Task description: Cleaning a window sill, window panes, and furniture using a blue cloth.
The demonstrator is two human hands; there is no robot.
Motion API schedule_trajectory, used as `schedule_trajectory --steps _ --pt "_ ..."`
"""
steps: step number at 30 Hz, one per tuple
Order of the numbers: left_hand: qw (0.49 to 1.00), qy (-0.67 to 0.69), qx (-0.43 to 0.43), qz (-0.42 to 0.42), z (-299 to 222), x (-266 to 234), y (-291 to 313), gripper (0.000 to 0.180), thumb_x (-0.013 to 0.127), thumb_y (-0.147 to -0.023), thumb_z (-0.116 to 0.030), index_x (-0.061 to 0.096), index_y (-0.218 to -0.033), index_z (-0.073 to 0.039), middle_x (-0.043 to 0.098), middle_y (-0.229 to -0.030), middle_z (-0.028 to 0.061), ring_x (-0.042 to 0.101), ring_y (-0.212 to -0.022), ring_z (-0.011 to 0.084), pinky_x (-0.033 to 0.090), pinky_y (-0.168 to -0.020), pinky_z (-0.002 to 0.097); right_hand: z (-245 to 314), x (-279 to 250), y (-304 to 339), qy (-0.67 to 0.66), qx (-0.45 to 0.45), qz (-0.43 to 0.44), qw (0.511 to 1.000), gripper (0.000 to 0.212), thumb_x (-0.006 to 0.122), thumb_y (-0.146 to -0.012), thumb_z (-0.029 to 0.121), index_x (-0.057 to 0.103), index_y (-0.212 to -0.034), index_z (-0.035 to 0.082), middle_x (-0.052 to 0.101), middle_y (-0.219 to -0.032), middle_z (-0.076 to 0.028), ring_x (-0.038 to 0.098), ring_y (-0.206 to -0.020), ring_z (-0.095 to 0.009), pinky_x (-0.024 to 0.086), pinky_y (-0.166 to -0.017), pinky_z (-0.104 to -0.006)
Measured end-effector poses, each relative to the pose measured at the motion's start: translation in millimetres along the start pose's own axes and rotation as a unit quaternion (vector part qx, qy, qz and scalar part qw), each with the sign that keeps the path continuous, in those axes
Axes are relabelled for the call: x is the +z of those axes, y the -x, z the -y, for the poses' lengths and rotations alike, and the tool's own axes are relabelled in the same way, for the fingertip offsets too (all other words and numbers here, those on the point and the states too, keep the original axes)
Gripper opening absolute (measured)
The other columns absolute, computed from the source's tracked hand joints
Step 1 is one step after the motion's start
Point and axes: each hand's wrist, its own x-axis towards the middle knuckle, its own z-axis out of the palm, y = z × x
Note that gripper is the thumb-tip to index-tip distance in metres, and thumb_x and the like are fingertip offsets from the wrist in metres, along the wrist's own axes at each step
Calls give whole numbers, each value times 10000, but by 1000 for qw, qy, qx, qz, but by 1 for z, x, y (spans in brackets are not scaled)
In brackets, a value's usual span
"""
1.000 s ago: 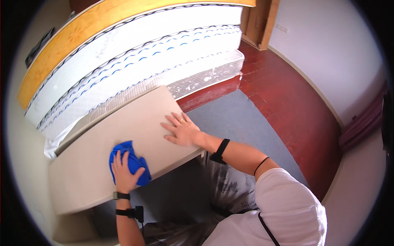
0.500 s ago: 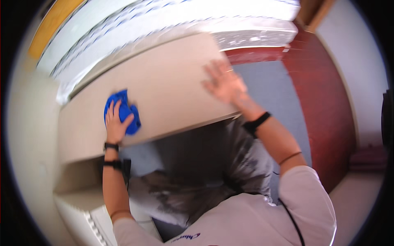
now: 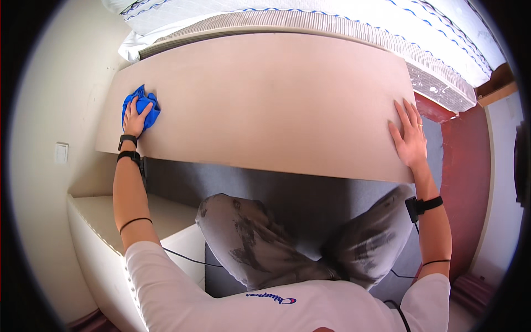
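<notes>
My left hand (image 3: pixel 134 120) presses a crumpled blue cloth (image 3: pixel 150 104) down on the left end of a long beige tabletop (image 3: pixel 265 105). Its fingers lie over the cloth, which bunches out around them. At the opposite end, my right hand (image 3: pixel 411 139) rests flat by the tabletop's right edge, fingers stretched out and holding nothing. The cloth's underside is hidden.
Behind the tabletop is a bed with a white, blue-patterned cover (image 3: pixel 354 16). A light-coloured cabinet (image 3: pixel 160 218) stands at the lower left, near a wall with a white switch (image 3: pixel 61 152). My knees are below the front edge; reddish flooring (image 3: pixel 467 182) lies to the right.
The view has swung, so the tabletop now appears straighter and more fully in sight. My right hand, raised and blurred before, has come down by the right edge. My left hand stays on the cloth.
</notes>
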Motion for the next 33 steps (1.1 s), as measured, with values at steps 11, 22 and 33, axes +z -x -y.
schedule_trajectory --steps 11,22,33 --pt "891 26 452 -7 -274 40 -76 852 596 -838 -726 446 -1480 -187 431 -1480 296 435 -1358 463 343 -1148 502 13 3 -31 57 26 2 998 618 482 -988 491 351 -1558 291 275 -1638 -15 209 -1525 -272 296 -1185 -544" --pt "769 71 619 144 -548 77 117 958 539 -783 -835 317 -1563 -324 133 -1674 178 83 -1531 439 24 -1213 585 -34 55 -47 50 93 -26 994 620 413 -992 586 331 -1559 350 275 -1636 -35 254 -1506 -277 296 -1181 -556" --pt "876 107 448 143 -222 41 -205 696 562 -1000 -434 346 -1545 -59 339 -1587 138 275 -1491 242 187 -1226 352 14 56 -112 -46 265 64 961 812 389 -929 731 299 -1575 247 349 -1560 -240 346 -1439 -426 309 -1174 -533"
